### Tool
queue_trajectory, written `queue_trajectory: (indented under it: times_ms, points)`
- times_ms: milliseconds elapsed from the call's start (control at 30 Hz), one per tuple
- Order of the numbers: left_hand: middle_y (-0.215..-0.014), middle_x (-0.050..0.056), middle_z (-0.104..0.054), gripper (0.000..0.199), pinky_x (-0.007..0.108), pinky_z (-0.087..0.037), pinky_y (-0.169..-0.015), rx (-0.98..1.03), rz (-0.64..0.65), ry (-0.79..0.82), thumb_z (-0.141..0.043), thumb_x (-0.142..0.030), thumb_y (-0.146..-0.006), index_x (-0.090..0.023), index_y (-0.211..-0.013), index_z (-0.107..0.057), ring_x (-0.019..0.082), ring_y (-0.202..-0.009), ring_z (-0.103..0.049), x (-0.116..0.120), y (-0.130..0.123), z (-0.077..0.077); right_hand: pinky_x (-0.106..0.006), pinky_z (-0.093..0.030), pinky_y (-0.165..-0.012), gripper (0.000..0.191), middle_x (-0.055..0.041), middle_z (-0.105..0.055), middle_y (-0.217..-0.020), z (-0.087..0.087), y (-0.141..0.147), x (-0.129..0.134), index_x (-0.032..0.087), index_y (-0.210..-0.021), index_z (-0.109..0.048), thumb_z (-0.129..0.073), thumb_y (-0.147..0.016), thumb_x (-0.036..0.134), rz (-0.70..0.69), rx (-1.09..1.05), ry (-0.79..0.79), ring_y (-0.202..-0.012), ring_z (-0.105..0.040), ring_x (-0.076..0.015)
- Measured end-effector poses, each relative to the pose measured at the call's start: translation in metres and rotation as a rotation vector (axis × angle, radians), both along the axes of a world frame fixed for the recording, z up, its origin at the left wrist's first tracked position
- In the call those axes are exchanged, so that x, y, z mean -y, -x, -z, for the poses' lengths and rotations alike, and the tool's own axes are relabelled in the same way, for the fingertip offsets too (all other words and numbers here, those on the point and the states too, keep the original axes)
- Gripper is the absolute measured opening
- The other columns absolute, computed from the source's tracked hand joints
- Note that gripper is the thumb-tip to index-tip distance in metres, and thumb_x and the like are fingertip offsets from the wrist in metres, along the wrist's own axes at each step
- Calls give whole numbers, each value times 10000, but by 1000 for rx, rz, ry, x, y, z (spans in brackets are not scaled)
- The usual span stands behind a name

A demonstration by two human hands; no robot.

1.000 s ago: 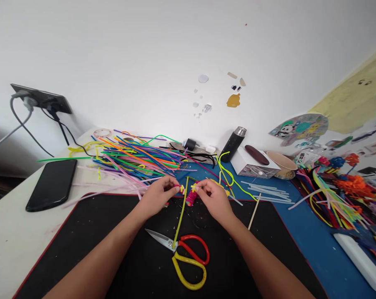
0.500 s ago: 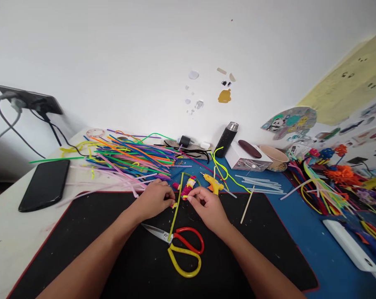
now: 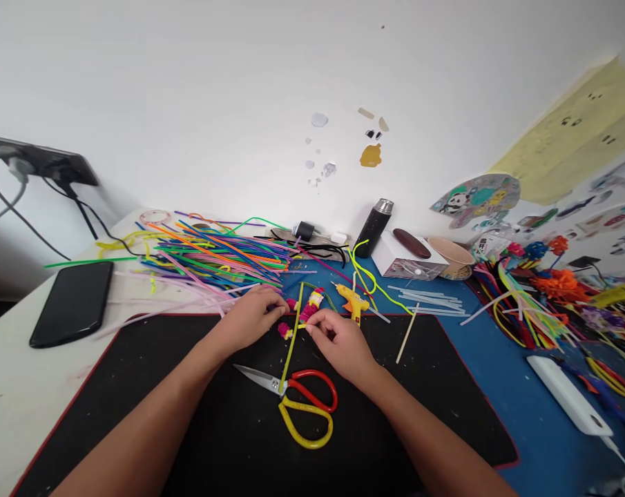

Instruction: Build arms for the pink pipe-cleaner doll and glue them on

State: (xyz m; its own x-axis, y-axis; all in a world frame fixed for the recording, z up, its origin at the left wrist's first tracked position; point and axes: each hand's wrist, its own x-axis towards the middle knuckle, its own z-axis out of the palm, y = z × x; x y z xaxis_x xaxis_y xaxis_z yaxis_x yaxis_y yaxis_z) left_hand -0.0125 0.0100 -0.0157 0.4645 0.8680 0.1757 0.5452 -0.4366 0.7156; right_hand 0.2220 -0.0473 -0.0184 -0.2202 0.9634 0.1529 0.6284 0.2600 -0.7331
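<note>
Centre of frame: left hand [image 3: 251, 312] loosely curled, grip cannot be told; small pink-and-yellow piece [image 3: 284, 330] already shaped, lying separate. Yellow-green stem [image 3: 290, 348] unwound; larger pink body [image 3: 309, 313] wrapped, beside right hand [image 3: 342, 339], seemingly pinching a yellow bit [image 3: 302, 326].

free: mat [image 3: 250, 455] nearside | obstacles: scissors [image 3: 275, 385] mid-mat; 1 glue gun [image 3: 352, 299] beyond right hand [image 3: 342, 346]

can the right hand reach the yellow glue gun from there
Probably yes: the yellow glue gun lies just beyond the right hand, nothing visible between them, though the hand seems to pinch a yellow piece.
</note>
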Motion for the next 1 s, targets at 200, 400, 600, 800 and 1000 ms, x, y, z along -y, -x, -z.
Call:
queue_trajectory:
  times_ms: [200,400,600,800,1000]
  points:
    - [-865,53,-791,223,339,-515,-807,121,-28,116,-631,-354,-878,-229,-823,-807,253,-914,-695,2,-3,-1,-260,-353,-585,92,80,-473,-579,-6,2,-4,226,-948,-712,-633,-962,272,-26,42,-40,-532,-467,-133]
    - [-850,39,-773,213,270,-508,-613,274,-66,266,-690,-402,-817,-221,-755,-784,185,-708,-666,2,-3,0,-258,-357,-577,97,81,-472,-559,-2,3,-5,225,-936,-712,-632,-967,270,-25,28,-44,-517,-471,-133]
    - [-836,27,-722,250,257,-489,-558,329,-138,318,-694,-453,-821,-207,-795,-728,167,-660,-613,2,-3,0,-250,-372,-573,95,79,-488,-561,3,4,-4,228,-942,-702,-624,-973,274,-39,4,-40,-523,-490,-136]
    - [-650,-43,-544,269,257,-416,-596,401,-125,258,-608,-470,-875,-213,-795,-608,147,-616,-507,3,-4,-3,-247,-374,-570,97,73,-513,-584,8,4,-4,228,-952,-705,-626,-979,279,-29,-4,-47,-532,-498,-133]
    - [-587,-71,-405,320,252,-310,-533,373,-178,300,-551,-506,-893,-217,-754,-558,131,-550,-377,4,-6,-5,-252,-371,-580,97,71,-516,-583,15,6,1,228,-944,-711,-629,-977,268,-33,-20,-29,-532,-497,-130]
